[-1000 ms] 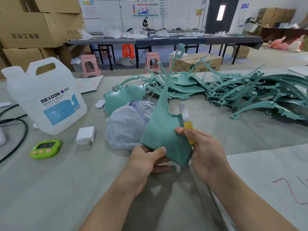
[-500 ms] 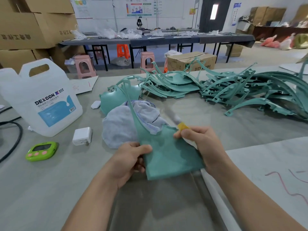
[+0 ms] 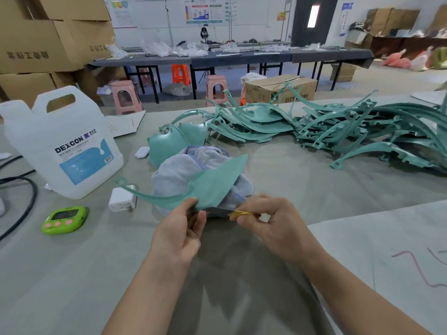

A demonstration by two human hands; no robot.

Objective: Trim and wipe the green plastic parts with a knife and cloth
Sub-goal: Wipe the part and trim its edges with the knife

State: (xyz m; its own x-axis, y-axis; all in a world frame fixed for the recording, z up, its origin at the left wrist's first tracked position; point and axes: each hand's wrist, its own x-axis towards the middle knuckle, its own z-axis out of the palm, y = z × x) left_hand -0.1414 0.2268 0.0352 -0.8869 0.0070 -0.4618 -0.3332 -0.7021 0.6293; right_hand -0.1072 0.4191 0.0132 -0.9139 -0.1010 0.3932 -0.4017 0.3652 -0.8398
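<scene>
Grey table point(image 3: 72, 274) filled the near view. Big pile of green parts point(image 3: 338, 131) lay at far right on it, well apart from the hands. White DEXCON jug point(image 3: 63, 146) stood upright at far left. Crumpled grey cloth point(image 3: 179, 172) sat mid-table, just in front of two cupped green shells point(image 3: 167, 148). One green part point(image 3: 212, 184) was held above the cloth, lying near flat, its thin arm reaching left over a white charger point(image 3: 121, 199). Left hand point(image 3: 176, 235) pinched the part's near edge, thumb on top, fingers curled under. Right hand point(image 3: 278, 228) was closed around a yellow-handled knife point(image 3: 242, 213), pinched by thumb and forefinger, blade pointing left at the part's near edge; blade blurred, contact couldn't be told. Lime green timer point(image 3: 64, 220) lay near left, beside a black cable point(image 3: 21, 213). Small white object point(image 3: 142, 152) lay between jug and shells.
</scene>
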